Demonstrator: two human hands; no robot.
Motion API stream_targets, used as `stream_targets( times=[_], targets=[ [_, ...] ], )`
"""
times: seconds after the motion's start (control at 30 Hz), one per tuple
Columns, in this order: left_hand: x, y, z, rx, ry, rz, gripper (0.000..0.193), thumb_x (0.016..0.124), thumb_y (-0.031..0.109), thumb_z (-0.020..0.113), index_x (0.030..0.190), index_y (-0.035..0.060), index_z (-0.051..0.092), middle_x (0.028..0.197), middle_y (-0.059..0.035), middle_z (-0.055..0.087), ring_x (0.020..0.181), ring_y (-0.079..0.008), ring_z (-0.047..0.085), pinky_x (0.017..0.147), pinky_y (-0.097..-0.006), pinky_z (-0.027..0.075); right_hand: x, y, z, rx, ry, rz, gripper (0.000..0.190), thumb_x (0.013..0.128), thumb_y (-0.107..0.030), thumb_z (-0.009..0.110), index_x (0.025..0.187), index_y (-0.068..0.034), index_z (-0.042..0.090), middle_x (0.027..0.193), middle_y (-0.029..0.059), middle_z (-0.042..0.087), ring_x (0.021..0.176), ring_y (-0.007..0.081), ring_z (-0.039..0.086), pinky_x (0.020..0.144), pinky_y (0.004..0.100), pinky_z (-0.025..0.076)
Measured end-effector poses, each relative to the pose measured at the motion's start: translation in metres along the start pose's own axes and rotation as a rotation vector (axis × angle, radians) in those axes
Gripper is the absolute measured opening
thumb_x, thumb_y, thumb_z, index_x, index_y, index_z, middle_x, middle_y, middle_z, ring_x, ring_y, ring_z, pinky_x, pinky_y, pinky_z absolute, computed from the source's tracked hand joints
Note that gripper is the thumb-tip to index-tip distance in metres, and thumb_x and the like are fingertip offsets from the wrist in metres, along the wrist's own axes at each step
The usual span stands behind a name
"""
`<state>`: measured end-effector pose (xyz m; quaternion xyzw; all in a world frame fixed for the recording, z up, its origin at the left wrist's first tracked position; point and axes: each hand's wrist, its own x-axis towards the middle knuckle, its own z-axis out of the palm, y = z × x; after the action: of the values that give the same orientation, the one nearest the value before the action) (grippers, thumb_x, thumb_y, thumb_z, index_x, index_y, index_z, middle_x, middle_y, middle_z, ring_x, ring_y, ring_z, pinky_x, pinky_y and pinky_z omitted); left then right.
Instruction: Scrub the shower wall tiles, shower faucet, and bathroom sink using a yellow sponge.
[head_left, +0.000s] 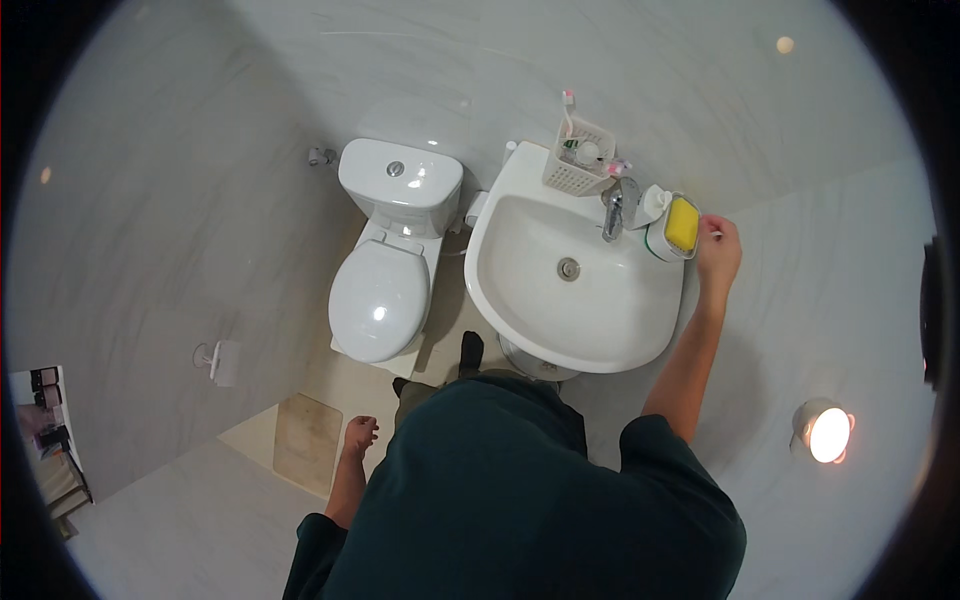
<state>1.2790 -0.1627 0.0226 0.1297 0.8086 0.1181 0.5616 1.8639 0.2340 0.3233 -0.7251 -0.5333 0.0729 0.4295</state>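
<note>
My right hand (720, 244) is at the right side of the white soap caddy (660, 244), its fingers curled close to the edge. A small white bit shows between those fingers, too small to name. A yellow sponge (682, 225) lies on top of the caddy, which has a white pump head (657, 198) at its left. The caddy stands on the back right corner of the white washbasin (517, 330), beside the chrome faucet (615, 210). My left hand (361, 433) hangs low at my side, fingers loosely bent, holding nothing.
A white perforated basket (574, 178) with toothbrushes and a tube stands on the basin's back rim. Left of the basin is a toilet (381, 300) with its lid down. A lit round lamp (829, 435) is on the right wall. A hook (216, 363) is on the left wall.
</note>
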Motion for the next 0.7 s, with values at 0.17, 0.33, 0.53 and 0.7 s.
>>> stream_targets(
  times=[0.17, 0.33, 0.53, 0.7],
  targets=[
    [0.008, 0.003, -0.004, 0.012, -0.025, 0.023, 0.036, 0.091, 0.026, 0.06, 0.115, -0.001, 0.062, 0.091, -0.0102, 0.07, 0.068, -0.0176, 0.064, 0.057, -0.0311, 0.049, -0.005, 0.05, 0.018, -0.424, -0.158, -0.436, 0.017, 0.081, -0.005, 0.068, 0.098, -0.005, 0.065, 0.104, 0.0085, 0.062, 0.093, 0.0333, 0.06, 0.083, 0.039, 0.049],
    [0.012, 0.024, -0.007, -0.016, -0.011, 0.088, 0.036, 0.091, 0.026, 0.06, 0.114, -0.0009, 0.062, 0.091, -0.0097, 0.069, 0.068, -0.0169, 0.063, 0.056, -0.0303, 0.049, -0.015, 0.061, 0.027, -0.431, -0.183, -0.366, 0.02, 0.078, -0.004, 0.071, 0.095, -0.004, 0.06, 0.1, 0.0113, 0.059, 0.096, 0.0347, 0.058, 0.084, 0.0425, 0.048],
    [0.009, 0.039, -0.007, -0.01, 0.006, 0.1, 0.035, 0.091, 0.027, 0.06, 0.114, -0.0006, 0.062, 0.091, -0.0089, 0.069, 0.067, -0.0164, 0.062, 0.056, -0.0295, 0.048, -0.012, 0.065, 0.031, -0.478, -0.159, -0.412, 0.017, 0.081, -0.005, 0.069, 0.094, -0.003, 0.059, 0.099, 0.0137, 0.06, 0.094, 0.035, 0.058, 0.083, 0.0417, 0.048],
    [0.011, 0.029, -0.006, -0.001, -0.006, 0.074, 0.034, 0.092, 0.026, 0.06, 0.114, 0.0, 0.062, 0.091, -0.009, 0.069, 0.068, -0.0165, 0.062, 0.057, -0.0302, 0.049, -0.007, 0.079, 0.033, -0.455, -0.152, -0.468, 0.009, 0.086, -0.005, 0.064, 0.093, -0.002, 0.06, 0.097, 0.0145, 0.061, 0.092, 0.0349, 0.059, 0.081, 0.042, 0.048]
  ],
)
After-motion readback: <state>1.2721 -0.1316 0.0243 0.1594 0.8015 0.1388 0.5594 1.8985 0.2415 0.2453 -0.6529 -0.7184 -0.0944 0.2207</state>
